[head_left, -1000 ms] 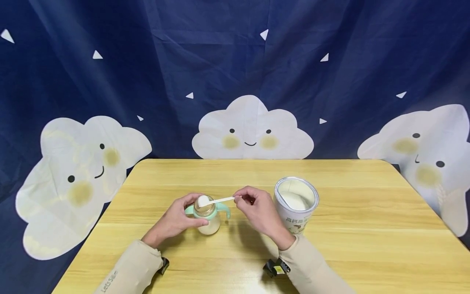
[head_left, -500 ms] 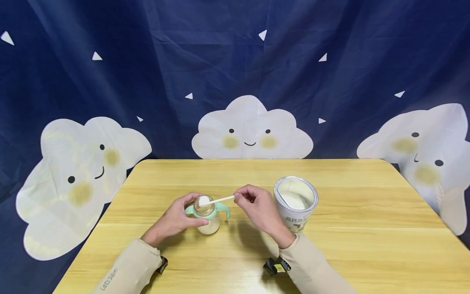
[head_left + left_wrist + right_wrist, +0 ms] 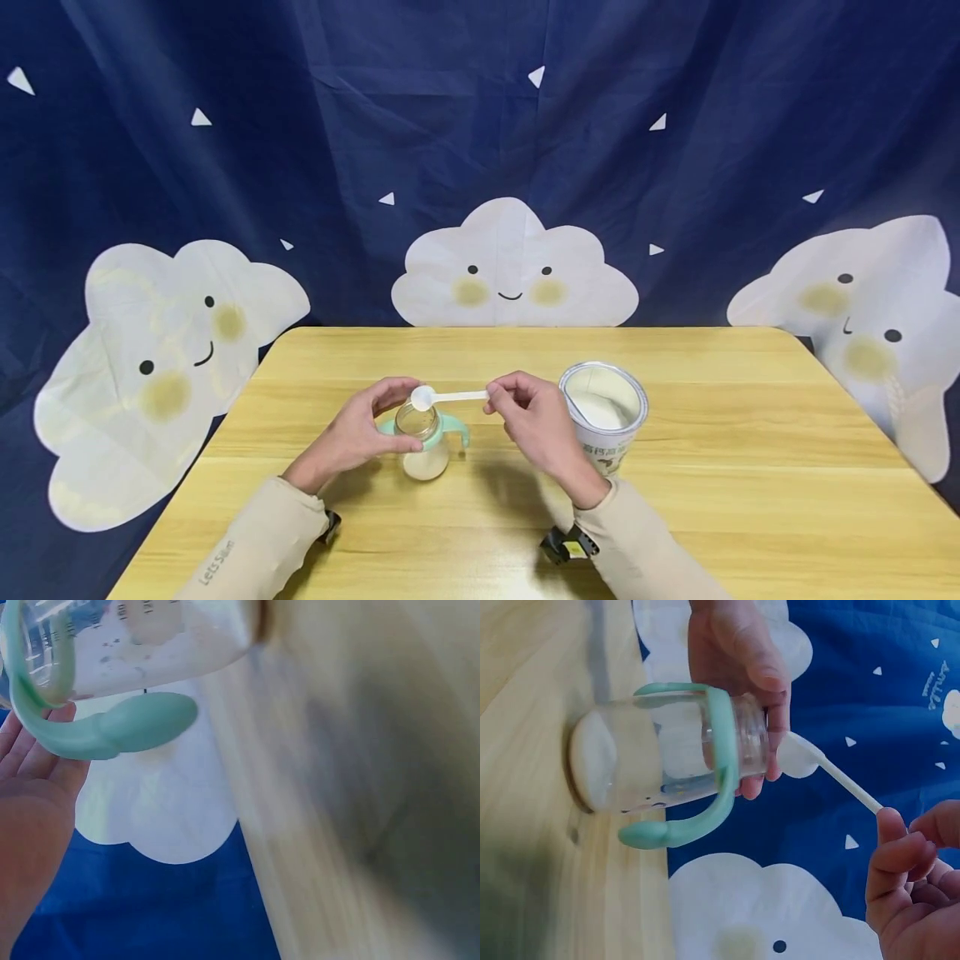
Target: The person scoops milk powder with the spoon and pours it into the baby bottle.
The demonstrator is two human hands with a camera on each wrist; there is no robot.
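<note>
A clear baby bottle [image 3: 425,464] with a mint-green two-handled collar [image 3: 723,750] stands upright and uncapped on the table. White powder [image 3: 595,759] lies at its bottom. My left hand [image 3: 356,431] holds the bottle around its neck, thumb on the near side and fingers behind. Between thumb and fingertips, my right hand [image 3: 538,421] pinches the handle end of a white measuring scoop [image 3: 459,397]. The scoop's small bowl [image 3: 798,756] is at the bottle's open mouth, by the far rim. In the left wrist view, one green handle [image 3: 142,724] shows close up.
An open tin [image 3: 606,447] of white powder stands just right of my right hand, its foil seal partly peeled inside. The wooden table [image 3: 720,467] ends at a dark blue curtain [image 3: 360,125] with printed clouds. A black wrist camera [image 3: 567,546] sits under the right cuff.
The scoop has tipped and shifted slightly up and to the right; the heap of powder on it no longer shows. My left hand stays around the bottle.
</note>
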